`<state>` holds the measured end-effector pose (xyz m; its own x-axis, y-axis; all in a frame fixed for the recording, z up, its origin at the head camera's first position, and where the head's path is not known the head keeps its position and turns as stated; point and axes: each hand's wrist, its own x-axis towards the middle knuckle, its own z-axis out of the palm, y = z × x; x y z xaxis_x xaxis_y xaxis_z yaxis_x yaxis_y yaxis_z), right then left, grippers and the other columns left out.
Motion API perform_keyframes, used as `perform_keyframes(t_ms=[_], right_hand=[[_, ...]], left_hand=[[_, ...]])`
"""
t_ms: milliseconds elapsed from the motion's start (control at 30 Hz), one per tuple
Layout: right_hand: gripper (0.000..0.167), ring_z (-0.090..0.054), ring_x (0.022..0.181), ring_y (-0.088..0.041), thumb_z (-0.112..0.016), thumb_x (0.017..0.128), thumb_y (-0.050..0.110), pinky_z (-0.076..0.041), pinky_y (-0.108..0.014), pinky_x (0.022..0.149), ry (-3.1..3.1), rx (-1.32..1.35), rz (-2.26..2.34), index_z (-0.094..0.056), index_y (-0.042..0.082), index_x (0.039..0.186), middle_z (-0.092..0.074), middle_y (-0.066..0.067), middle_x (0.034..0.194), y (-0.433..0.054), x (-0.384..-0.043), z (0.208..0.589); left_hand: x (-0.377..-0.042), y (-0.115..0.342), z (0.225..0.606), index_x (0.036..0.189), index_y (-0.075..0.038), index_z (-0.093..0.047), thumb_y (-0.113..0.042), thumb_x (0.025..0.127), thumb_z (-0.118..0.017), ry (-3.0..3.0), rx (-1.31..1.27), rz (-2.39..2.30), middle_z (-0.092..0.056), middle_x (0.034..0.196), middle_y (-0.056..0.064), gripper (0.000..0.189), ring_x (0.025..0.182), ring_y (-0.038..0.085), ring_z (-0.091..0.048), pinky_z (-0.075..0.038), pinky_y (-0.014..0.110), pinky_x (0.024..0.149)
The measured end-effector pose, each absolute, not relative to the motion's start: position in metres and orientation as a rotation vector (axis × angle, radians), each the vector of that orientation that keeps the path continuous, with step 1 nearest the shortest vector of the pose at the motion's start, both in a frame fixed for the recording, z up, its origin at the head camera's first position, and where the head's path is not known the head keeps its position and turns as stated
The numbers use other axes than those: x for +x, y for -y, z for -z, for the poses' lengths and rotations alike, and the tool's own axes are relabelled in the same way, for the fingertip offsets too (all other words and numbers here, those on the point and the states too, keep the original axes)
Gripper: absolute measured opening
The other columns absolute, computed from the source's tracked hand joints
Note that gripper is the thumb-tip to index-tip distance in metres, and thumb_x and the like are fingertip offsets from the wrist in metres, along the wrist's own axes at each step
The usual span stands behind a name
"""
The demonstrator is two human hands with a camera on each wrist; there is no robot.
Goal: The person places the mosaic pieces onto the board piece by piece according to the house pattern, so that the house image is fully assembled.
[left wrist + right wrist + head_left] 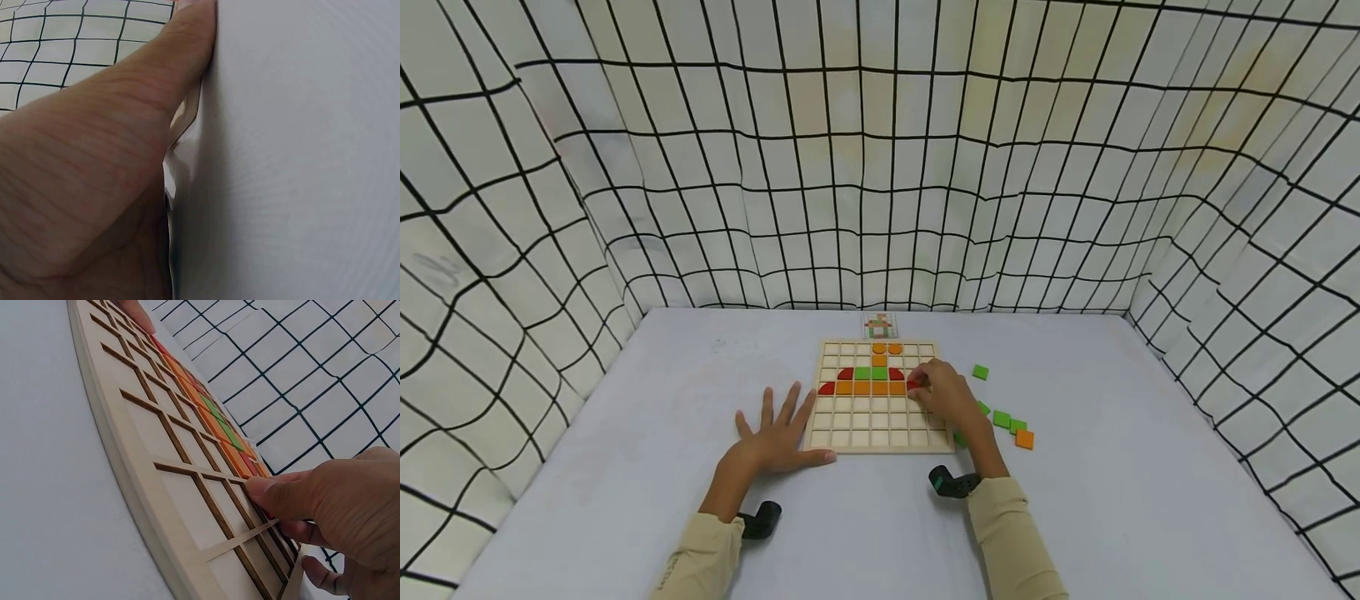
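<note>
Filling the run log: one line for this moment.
right hand: pinches red piece at grid board | left hand: spread, at board's left edge | loose: green tiles, orange tile right of board

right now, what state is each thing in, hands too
Red piece, pinched, seating in its cell unclear
Right hand, pinching that piece
Left hand, fingers spread
Board, partly filled, near rows look bare
Card, picture side showing
Loose green pieces, unplaced, on the table
Loose orange piece, unplaced too

Left fingers (pixel 789 406) spread wide while right fingers (pixel 928 369) curl, pinching.
</note>
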<state>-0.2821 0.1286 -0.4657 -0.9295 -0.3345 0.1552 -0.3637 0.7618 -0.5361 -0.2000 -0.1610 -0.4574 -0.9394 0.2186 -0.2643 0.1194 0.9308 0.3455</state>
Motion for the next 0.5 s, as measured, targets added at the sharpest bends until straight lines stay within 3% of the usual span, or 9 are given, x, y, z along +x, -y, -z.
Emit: perform_keyframes(t_ms=[500], right_hand=[[0.018,-0.060,0.095,-0.019,-0.073,0.089,0.015,-0.051,-0.037,0.084,2.940,0.559,-0.936,-0.070,0.008,0.105,-0.065,-0.005,0.103,-0.1269,-0.2807,0.4616]], left_hand=[[-0.1987,0.1610,0.4546,0.158,-0.013,-0.012,-0.069,0.077,-0.065,-2.789,0.253,-0.489,0.005,0.164,0.018,0.112,0.145,0.053,0.016,0.009,0.082,0.100]])
